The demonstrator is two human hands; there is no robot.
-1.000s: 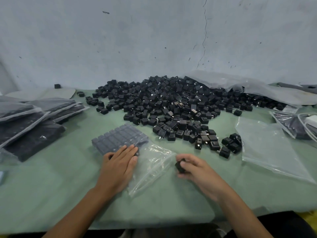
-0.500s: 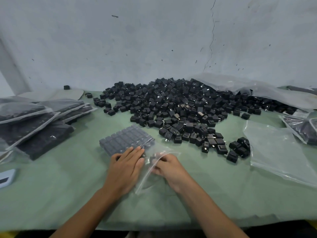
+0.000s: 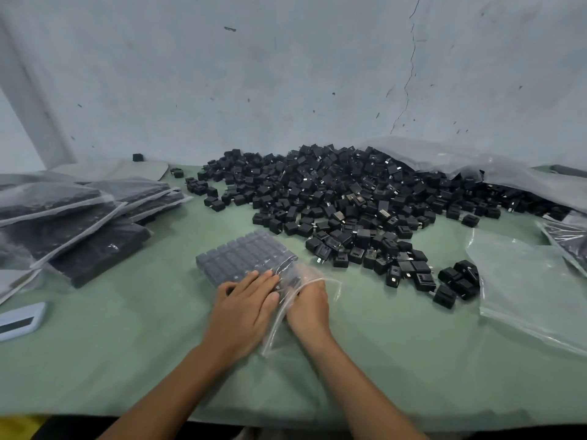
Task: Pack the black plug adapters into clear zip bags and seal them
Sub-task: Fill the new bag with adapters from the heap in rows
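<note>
1. The left hand (image 3: 246, 308) lies flat, fingers straight, pressing the clear zip bag (image 3: 254, 258) onto the green table (image 3: 127, 360).
2. The right hand (image 3: 306, 304) is inside the bag's mouth; its fingers are hidden, so its grip cannot be told.
3. Rows of packed adapters (image 3: 241, 255) sit just beyond the left fingertips.
4. The loose adapter pile (image 3: 349, 198) lies beyond both hands.

Soft, even, rather dim light with a cool grey-blue cast covers the scene; shadows under the heap of black plug adapters (image 3: 359, 204) and beside the left hand (image 3: 246, 308) are faint and diffuse. Pale sheen shows on the empty clear zip bags (image 3: 524, 281). Wide-angle distortion bends the wall (image 3: 286, 74) and the surface (image 3: 95, 360) at the edges. The right hand (image 3: 306, 304) is slightly smeared, and the corners are softer.
</note>
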